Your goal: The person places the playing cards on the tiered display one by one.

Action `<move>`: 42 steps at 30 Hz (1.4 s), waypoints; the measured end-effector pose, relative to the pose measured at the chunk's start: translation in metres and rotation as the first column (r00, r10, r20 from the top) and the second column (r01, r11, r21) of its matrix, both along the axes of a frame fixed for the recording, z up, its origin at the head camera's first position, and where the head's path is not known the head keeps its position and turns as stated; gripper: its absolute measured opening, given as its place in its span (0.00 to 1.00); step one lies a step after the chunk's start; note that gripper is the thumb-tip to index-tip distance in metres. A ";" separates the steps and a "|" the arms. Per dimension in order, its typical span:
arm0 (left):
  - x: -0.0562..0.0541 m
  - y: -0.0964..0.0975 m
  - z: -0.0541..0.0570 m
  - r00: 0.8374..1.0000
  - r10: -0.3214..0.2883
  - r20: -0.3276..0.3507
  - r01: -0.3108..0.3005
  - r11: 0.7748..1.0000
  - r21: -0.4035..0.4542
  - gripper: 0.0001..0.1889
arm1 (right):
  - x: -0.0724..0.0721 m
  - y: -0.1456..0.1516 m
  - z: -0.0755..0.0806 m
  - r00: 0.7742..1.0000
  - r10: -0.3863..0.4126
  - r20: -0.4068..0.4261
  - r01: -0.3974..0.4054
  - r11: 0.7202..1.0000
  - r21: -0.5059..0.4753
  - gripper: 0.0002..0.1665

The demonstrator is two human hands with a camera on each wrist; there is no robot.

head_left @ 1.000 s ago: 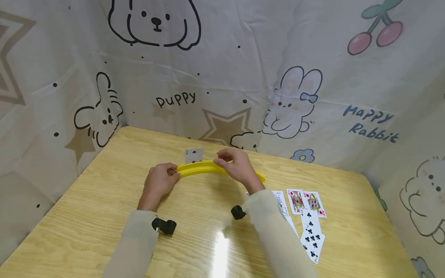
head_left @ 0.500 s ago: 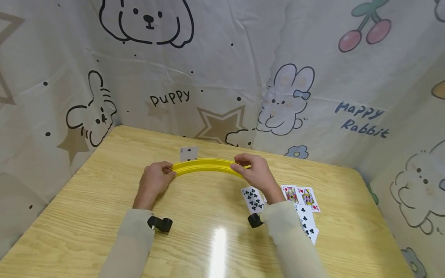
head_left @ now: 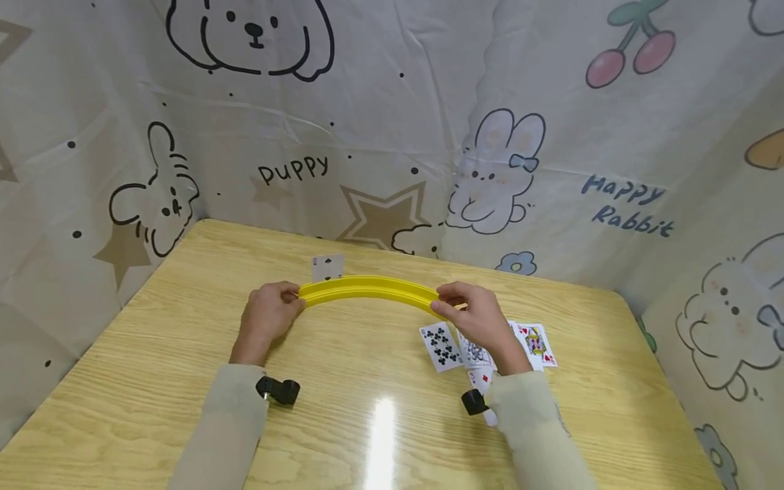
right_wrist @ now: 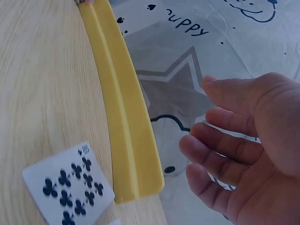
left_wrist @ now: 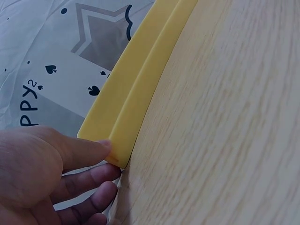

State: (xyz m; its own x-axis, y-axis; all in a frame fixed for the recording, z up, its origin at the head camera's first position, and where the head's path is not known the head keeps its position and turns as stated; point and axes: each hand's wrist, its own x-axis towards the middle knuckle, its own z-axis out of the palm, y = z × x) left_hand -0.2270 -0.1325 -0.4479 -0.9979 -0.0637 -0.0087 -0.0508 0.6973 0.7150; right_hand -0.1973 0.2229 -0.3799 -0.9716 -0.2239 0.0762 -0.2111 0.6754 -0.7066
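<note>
A curved yellow card holder (head_left: 367, 287) lies across the table, with a two of spades (head_left: 327, 268) standing upright in it near the left end. My left hand (head_left: 269, 316) pinches that end; in the left wrist view the thumb (left_wrist: 89, 152) presses on the yellow face and the fingertips curl at the end edge. At the opposite end is my right hand (head_left: 480, 320). In the right wrist view its fingers (right_wrist: 220, 145) are relaxed and bent, with a gap between them and the holder and nothing held.
A ten of clubs (head_left: 441, 347) lies face up just in front of the holder's right end. More playing cards, among them a queen of hearts (head_left: 536, 344), lie partly under the right forearm. A printed cloth (head_left: 380, 136) hangs behind the table (head_left: 343, 395).
My right hand has slid rightward along the holder to its right end, uncovering the ten of clubs. The left hand keeps its grip at the left end. The head view has shifted slightly.
</note>
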 end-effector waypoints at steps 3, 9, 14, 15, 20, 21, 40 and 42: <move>0.000 0.000 0.000 1.000 -0.002 -0.010 0.001 1.000 -0.005 0.20 | 0.004 0.007 -0.001 1.000 -0.008 0.002 0.008 1.000 0.021 0.22; 0.000 0.001 0.001 1.000 0.000 -0.014 0.000 1.000 -0.005 0.20 | 0.013 0.021 -0.005 0.999 -0.038 0.031 0.035 0.997 0.072 0.23; 0.000 0.002 0.001 1.000 0.001 -0.008 -0.001 1.000 0.002 0.20 | 0.018 0.031 -0.008 0.999 -0.047 0.019 0.045 0.995 0.094 0.22; 0.000 0.002 0.001 1.000 0.002 -0.009 -0.002 1.000 0.001 0.20 | 0.018 0.033 -0.008 0.999 -0.046 0.017 0.044 0.994 0.099 0.22; -0.001 0.002 0.000 1.000 0.006 -0.003 -0.006 1.000 -0.006 0.21 | 0.023 0.041 -0.011 0.998 -0.060 0.035 0.055 0.990 0.131 0.22; -0.001 0.002 0.000 1.000 0.007 -0.001 -0.007 1.000 -0.008 0.21 | 0.024 0.042 -0.012 0.997 -0.064 0.040 0.058 0.989 0.137 0.23; 0.001 0.003 0.001 1.000 0.005 -0.005 -0.005 1.000 -0.006 0.20 | 0.045 0.062 -0.029 0.996 -0.078 0.052 0.067 0.979 0.195 0.20; 0.001 0.003 0.000 1.000 0.006 -0.003 -0.006 1.000 -0.003 0.20 | 0.048 0.064 -0.030 0.995 -0.086 0.054 0.073 0.976 0.203 0.21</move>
State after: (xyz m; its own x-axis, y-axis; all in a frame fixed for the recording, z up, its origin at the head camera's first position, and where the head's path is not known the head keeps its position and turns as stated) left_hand -0.2259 -0.1297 -0.4475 -0.9975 -0.0702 -0.0053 -0.0530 0.6990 0.7131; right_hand -0.1497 0.2867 -0.4099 -0.9883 -0.1506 -0.0232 -0.1114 0.8177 -0.5647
